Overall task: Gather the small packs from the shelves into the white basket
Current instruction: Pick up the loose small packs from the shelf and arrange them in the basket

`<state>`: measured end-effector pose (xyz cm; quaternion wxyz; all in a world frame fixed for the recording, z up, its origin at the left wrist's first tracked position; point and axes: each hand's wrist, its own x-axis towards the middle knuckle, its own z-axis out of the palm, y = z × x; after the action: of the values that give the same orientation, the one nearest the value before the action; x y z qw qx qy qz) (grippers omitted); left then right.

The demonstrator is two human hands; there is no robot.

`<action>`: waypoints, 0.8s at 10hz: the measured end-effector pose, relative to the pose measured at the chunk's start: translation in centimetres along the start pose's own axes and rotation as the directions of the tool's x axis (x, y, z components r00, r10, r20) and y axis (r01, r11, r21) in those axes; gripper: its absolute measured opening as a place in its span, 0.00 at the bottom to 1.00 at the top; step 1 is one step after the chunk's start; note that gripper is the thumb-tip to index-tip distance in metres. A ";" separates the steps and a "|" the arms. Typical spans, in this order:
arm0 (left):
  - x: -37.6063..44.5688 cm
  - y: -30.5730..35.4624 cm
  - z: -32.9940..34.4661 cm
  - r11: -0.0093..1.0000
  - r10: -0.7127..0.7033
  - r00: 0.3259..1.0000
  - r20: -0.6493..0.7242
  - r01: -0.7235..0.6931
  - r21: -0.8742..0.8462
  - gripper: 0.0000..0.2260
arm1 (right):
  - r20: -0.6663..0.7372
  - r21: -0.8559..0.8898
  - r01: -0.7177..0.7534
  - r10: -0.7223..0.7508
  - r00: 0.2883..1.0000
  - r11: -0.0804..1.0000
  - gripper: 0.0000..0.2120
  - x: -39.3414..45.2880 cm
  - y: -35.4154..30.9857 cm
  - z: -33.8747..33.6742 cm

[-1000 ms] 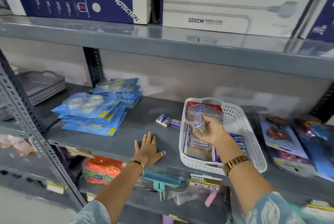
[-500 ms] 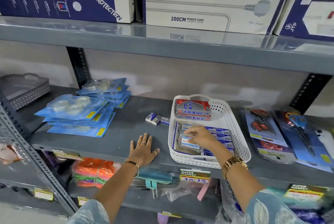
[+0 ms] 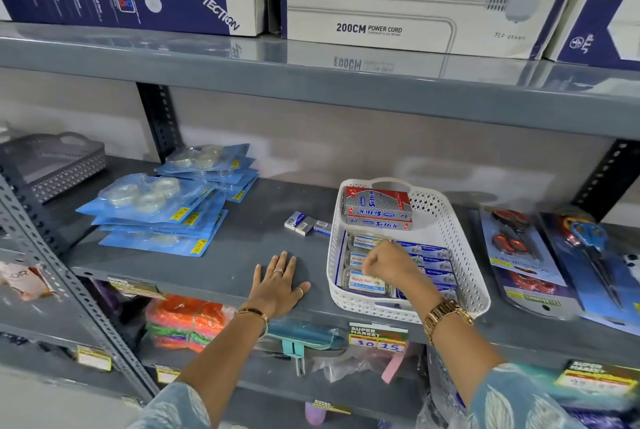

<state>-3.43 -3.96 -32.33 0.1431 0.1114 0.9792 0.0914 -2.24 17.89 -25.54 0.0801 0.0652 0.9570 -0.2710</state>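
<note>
The white basket (image 3: 462, 255) stands on the middle shelf, right of centre. Inside lie two red and silver Softek boxes (image 3: 377, 208), a row of small clear packs with white labels (image 3: 367, 285) and several blue packs (image 3: 431, 257). My right hand (image 3: 386, 264) hovers inside the basket just over the clear packs, its fingers curled with nothing in them. My left hand (image 3: 278, 281) rests flat on the shelf, left of the basket. Three small packs (image 3: 306, 223) lie loose on the shelf by the basket's far left corner.
Blue tape packets (image 3: 156, 210) are piled at the left, beside a grey basket (image 3: 55, 165). Carded scissors (image 3: 516, 248) lie right of the white basket. Large cartons (image 3: 381, 9) fill the shelf above. The lower shelf holds orange bundles (image 3: 187, 319) and price tags.
My right hand brought a small clear pack down into the basket, laid it among the others and let go. The left hand stayed flat on the shelf. The view shifted slightly.
</note>
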 end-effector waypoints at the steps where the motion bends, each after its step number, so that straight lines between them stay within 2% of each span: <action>1: -0.1 0.0 0.0 1.000 -0.001 1.000 -0.003 0.001 -0.002 0.30 | 0.011 -0.100 0.008 -0.007 1.000 0.995 0.08 0.1 -0.4 0.2; 3: -0.1 0.0 0.0 1.000 -0.001 1.000 -0.006 0.001 -0.006 0.30 | 0.008 -0.226 0.005 -0.003 1.000 0.974 0.09 0.3 -0.9 0.3; 8: 0.0 -0.1 0.3 1.000 0.002 1.000 -0.016 -0.001 0.022 0.30 | 0.026 -0.272 0.018 -0.011 1.000 0.962 0.05 0.5 -1.6 0.3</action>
<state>-3.41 -4.01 -32.61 0.1342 0.1130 0.9811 0.0815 -3.01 16.42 -25.07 0.0980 0.0431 0.9846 -0.1381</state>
